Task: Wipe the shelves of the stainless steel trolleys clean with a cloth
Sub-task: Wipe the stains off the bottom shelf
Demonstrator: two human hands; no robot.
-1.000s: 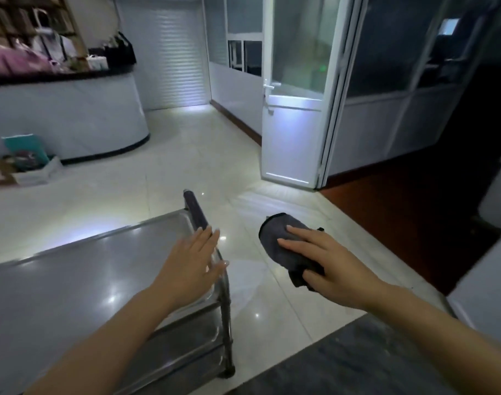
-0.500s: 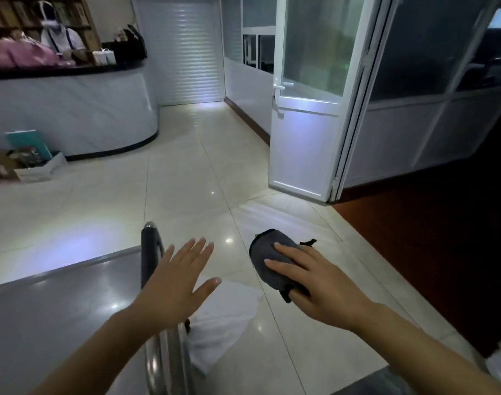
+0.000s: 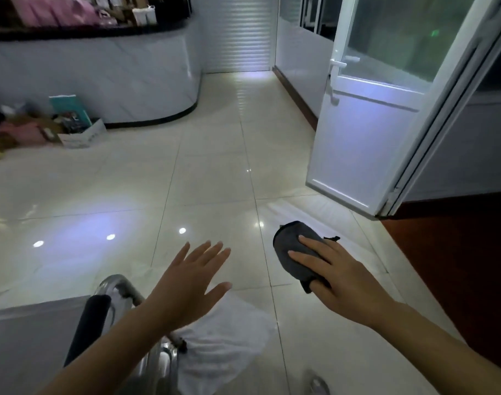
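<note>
Above tiles, right hand (image 3: 339,276) holding cloth (image 3: 296,249)

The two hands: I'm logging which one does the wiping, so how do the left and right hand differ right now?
The left hand is bare, fingers spread and straight; the right hand holds the dark grey cloth, fingers over it. The left hangs above the trolley's handle end; the right is out over the floor, off the trolley. Both are palm-down, and neither touches a shelf.
</note>
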